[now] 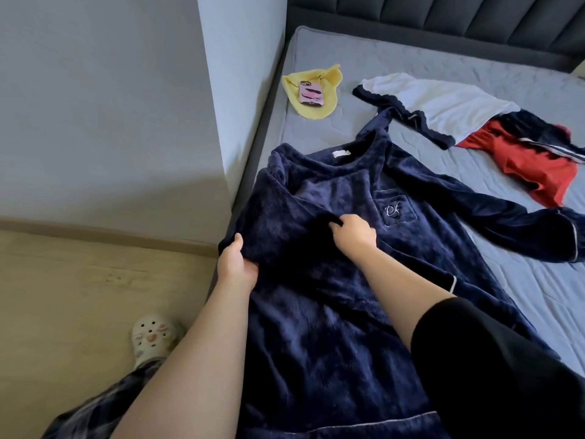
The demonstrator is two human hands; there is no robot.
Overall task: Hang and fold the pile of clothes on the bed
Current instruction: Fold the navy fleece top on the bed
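A navy fleece pyjama top lies front-up on the grey quilted mattress. Its hem is toward the person and its round neck toward the dark padded headboard. The pile is thick and plush, with thin pale piping along the hem and cuffs. A chest pocket carries an embroidered monogram. The garment's left side hangs off the bed edge above the wooden floor, where a cream perforated slipper shows below plaid trousers. One long sleeve stretches out flat to the right across the mattress.

Both hands are on the upper half of the top, level with the pocket. The left hand is at the garment's left edge, at the side of the bed. Its thumb lies on top and its fingers are tucked under a bunched fold of fleece, which it grips. The right hand sits mid-chest, just left of the pocket. Its fingers are curled and pinch up a small ridge of fabric. A black sleeve covers that upper arm.

Farther up the mattress, near the wall corner, lies a yellow cloth with a pink-cased phone on it. To the right is a crumpled white, navy and red garment, apart from the fleece top.
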